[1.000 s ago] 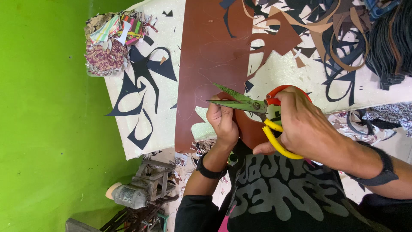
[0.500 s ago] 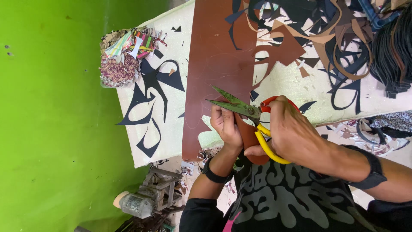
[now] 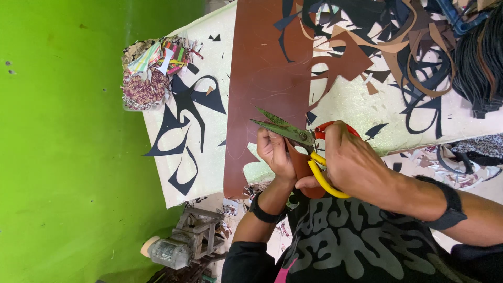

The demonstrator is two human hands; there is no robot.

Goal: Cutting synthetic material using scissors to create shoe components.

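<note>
Item, my right hand (image 3: 351,160): closed through the loops of a pair of scissors with one red and one yellow handle and dull green-grey metal blades (image 3: 293,133), fingers wrapped tight round the grips, blades parted and pointing away from my body. Item, my left hand (image 3: 275,152): curled shut, pinching a narrow strip of brown leather-like sheet (image 3: 301,170) just beneath the blades, thumb on top; a dark band sits on that wrist, and a wider dark strap on the right forearm. Item, the large brown sheet (image 3: 262,78) from which the strip runs: lying flat across the work surface, its near edge cut into jagged notches, reaching to the far side. Item, the surface: a pale, cream-coloured board table (image 3: 209,173), worn and marked. On it, beside the sheet, curved black offcuts (image 3: 183,112); at the far corner, a heap of multicoloured woven and striped scraps (image 3: 149,71); on the other side of the sheet, a tangle of brown and black trimmings (image 3: 398,47). Item, the room: a bright green wall (image 3: 63,157) alongside the table; below the table's edge, a grey metal motor on a frame (image 3: 178,249), with paper-like litter around it.
</note>
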